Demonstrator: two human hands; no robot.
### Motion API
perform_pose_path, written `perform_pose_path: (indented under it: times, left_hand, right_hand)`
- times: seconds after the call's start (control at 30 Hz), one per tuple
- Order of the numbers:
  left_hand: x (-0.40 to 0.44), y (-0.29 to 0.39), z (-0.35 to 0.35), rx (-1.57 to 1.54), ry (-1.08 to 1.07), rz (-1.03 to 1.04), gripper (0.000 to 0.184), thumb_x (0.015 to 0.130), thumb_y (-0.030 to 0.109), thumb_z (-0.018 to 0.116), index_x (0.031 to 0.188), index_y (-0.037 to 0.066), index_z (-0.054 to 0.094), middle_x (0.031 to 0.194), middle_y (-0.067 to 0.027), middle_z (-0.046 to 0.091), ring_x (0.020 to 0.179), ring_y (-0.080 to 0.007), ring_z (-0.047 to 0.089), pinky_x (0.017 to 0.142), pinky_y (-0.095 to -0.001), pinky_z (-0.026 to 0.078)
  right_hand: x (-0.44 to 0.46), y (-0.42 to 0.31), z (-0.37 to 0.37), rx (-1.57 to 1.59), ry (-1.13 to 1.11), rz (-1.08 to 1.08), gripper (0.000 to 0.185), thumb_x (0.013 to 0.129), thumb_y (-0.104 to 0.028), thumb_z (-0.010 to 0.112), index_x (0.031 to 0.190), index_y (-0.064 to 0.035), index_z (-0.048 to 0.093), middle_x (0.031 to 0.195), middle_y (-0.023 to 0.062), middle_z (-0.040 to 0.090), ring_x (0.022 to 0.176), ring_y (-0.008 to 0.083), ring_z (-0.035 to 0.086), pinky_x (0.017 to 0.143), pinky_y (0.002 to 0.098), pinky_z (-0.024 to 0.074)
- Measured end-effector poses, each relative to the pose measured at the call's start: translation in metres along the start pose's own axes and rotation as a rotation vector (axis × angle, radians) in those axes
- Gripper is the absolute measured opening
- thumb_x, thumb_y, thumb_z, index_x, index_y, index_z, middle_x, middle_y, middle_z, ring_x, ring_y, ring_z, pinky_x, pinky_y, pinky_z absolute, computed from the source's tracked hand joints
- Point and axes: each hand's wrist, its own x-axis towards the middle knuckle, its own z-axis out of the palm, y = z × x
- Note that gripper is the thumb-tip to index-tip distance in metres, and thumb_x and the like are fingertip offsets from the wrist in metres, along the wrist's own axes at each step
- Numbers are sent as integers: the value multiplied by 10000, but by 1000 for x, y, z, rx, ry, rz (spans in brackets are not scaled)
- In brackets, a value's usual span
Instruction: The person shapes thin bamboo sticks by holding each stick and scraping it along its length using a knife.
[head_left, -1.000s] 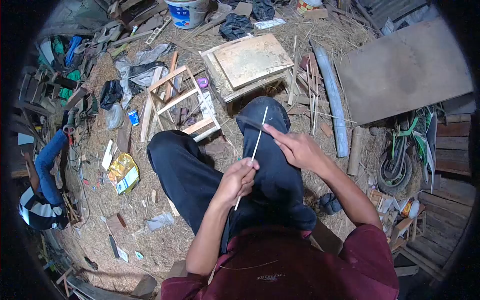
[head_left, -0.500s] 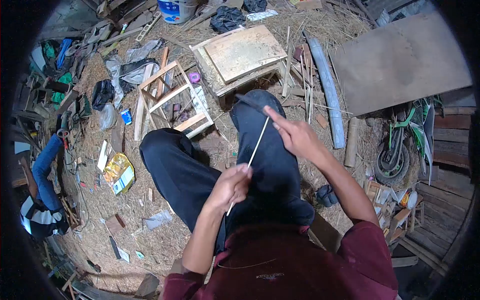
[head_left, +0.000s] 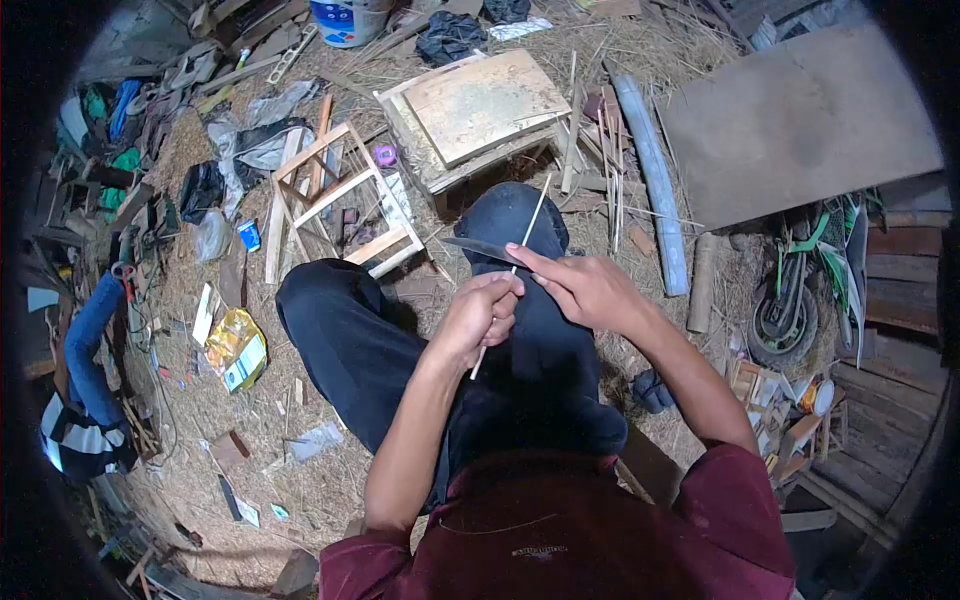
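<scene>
My left hand (head_left: 483,312) is closed around a thin pale stick (head_left: 537,212), which slants up across my right thigh and pokes out below the fist. In my right hand (head_left: 588,290) is a knife (head_left: 478,249), its index finger stretched along the blade's back. The blade lies across the stick just above my left fist and points left. The knife's handle is hidden inside my right hand. Both hands are above my right leg in dark trousers (head_left: 508,225).
Ahead stands a low wooden bench with a board (head_left: 485,105). A small wooden frame (head_left: 350,200) lies left of it, near a pink tape measure (head_left: 385,155). A grey-blue pole (head_left: 655,190), a large panel (head_left: 800,125) and a motorbike (head_left: 800,280) are on the right.
My left hand has moved forward with the stick, whose top now reaches beyond the blade. The knife has come back toward me and lies closer to my left fist.
</scene>
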Motion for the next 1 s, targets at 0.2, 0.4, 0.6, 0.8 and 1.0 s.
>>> perform_pose_path:
  times: [0.2,0.4,0.6,0.8,1.0]
  left_hand:
    - [-27,-27,-7,69,64,21,276,1020,282,459,796,124,483,566,79,324,413,-49,272,362,-226,200]
    - [-78,-43,-30,-54,5,-22,274,1039,287,436,885,75,516,567,76,308,421,-32,255,378,-209,176]
    - [-31,-17,-10,78,90,156,204,1041,248,411,998,72,506,579,56,334,421,-47,254,380,-219,193]
    - [2,-5,4,188,153,130,246,1037,257,401,902,90,521,568,58,341,419,-59,272,391,-244,209]
    - [-15,-15,-9,77,107,115,279,1044,289,409,869,93,501,546,79,287,412,-44,228,386,-242,179]
  right_hand:
    - [5,14,0,-29,62,127,542,926,-127,543,1438,-271,440,764,199,645,635,376,629,584,436,504]
    - [11,40,10,143,236,109,489,964,-169,483,1445,-234,427,797,236,639,670,394,641,622,422,513]
    - [2,6,3,207,132,33,474,962,-145,486,1434,-149,441,1128,214,655,963,356,670,831,381,541]
    - [4,-8,-3,-65,-45,-3,568,913,-147,564,1445,-286,425,696,152,619,595,339,623,554,429,506]
    - [5,-14,-5,-201,-127,-27,572,918,-162,567,1449,-306,412,667,155,607,570,347,613,525,439,500]
